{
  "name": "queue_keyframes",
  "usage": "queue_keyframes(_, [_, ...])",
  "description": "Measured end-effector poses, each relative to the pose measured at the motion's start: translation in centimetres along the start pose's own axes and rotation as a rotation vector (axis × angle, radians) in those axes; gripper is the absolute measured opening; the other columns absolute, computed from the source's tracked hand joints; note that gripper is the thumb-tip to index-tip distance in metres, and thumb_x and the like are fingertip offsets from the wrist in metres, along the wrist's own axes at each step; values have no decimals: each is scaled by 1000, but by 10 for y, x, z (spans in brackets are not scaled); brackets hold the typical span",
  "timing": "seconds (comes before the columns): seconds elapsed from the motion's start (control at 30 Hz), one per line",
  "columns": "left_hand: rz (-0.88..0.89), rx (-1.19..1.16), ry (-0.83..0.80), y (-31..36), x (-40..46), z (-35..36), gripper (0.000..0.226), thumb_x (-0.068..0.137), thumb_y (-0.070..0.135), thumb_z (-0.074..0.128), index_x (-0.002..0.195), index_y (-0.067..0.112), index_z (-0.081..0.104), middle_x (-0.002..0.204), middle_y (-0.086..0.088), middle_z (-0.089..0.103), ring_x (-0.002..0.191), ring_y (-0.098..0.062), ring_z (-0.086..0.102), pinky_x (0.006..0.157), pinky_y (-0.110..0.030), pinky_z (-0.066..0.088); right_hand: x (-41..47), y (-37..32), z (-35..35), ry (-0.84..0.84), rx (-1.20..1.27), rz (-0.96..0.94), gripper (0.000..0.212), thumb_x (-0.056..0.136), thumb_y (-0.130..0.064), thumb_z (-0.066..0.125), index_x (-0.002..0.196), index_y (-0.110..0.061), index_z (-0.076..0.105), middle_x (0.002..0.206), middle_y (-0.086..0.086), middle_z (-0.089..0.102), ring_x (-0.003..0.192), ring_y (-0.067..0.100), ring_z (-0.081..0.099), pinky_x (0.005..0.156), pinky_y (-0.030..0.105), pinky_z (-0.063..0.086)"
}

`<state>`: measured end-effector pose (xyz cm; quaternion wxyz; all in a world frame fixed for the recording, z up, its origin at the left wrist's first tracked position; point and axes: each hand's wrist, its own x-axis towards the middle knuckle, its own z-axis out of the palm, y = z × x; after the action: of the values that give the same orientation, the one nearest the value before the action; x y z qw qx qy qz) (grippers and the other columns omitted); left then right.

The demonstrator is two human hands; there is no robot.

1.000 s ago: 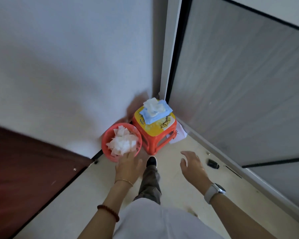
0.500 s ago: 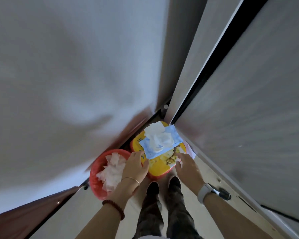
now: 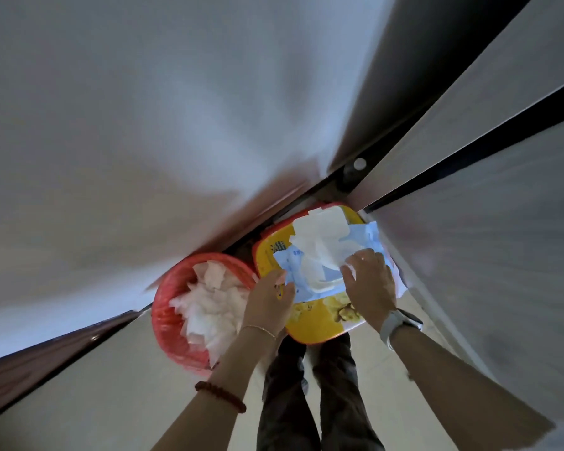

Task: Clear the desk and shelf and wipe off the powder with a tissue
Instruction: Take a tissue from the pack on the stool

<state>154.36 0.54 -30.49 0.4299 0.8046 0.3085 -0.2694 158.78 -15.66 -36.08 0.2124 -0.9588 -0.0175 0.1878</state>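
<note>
Now right hand (image 3: 370, 284) pinching tissue (image 3: 319, 252), previously beside

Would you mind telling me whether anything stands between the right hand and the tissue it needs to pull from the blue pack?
Nothing visible does: the right hand already touches the tissue sticking out of the blue pack, while the left hand holds the pack's near edge.

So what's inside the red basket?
The red basket holds crumpled white tissues, piled near its rim. Anything beneath them is covered, and the left hand hides its right edge.
</note>
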Motion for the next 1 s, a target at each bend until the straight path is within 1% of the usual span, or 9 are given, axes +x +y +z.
queue_keyframes(0.13, [4,-131,-23,22,-19,-15,43,74,34,45,107,11,59,108,-9,60,100,-23,52,80,-24,38,-8,-30,-53,4,376,-26,15,87,-22,52,84,-8,51,80,3,51,76,21,46,66,16,32])
queue_keyframes(0.23, [-49,-234,-6,52,-47,-36,6,87,24,53,81,24,52,87,1,53,94,-22,49,73,-30,39,-31,-60,-108,-125,634,-8,53,72,-52,39,101,-11,57,90,-12,59,83,7,54,67,5,34])
queue_keyframes(0.3, [-57,-414,-75,70,-69,-48,8,94,27,45,93,24,52,95,4,57,95,-18,54,76,-30,42,-49,-79,-144,-184,786,-86,35,72,-51,40,82,-21,53,71,-24,57,70,-5,52,63,4,37])
queue_keyframes(0.43, [-60,-926,-135,105,-120,-81,13,94,22,47,101,16,55,81,8,71,75,-5,65,60,-17,53,-89,-115,-201,-189,709,-209,15,80,-31,44,66,-27,39,57,-13,51,60,-5,47,54,6,35])
queue_keyframes(0.5, [-61,-1063,-59,116,-147,-99,9,88,9,55,93,6,61,87,-10,66,76,-21,64,58,-25,56,-104,-124,-219,-168,626,-261,9,79,-33,46,71,-29,45,61,-9,51,67,-4,51,58,6,38])
queue_keyframes(0.67, [83,-1028,226,115,-219,-144,8,83,2,59,82,8,65,70,-1,68,68,-17,61,61,-25,53,-128,-161,-255,-467,794,-261,11,86,-21,62,94,-16,57,76,-4,61,63,-6,55,56,8,42])
queue_keyframes(0.73, [124,-986,307,108,-252,-159,8,83,5,60,78,8,64,68,-2,64,64,-14,57,58,-21,49,-138,-186,-263,-519,754,-345,3,88,-10,58,85,-9,59,69,-1,58,56,-3,51,52,9,39])
queue_keyframes(0.87, [132,-1071,600,75,-313,-181,14,86,11,58,76,11,67,65,3,66,64,-9,59,59,-20,50,-174,-236,-263,-498,747,-519,32,87,-3,57,58,-11,46,47,-10,47,47,0,38,47,11,32])
queue_keyframes(1.0, [29,-1003,955,24,-377,-190,23,91,21,52,72,18,66,67,4,59,64,-5,52,53,-11,42,-239,-277,-245,-598,706,-687,34,90,-7,53,59,-21,49,45,-13,50,45,-1,39,46,11,31])
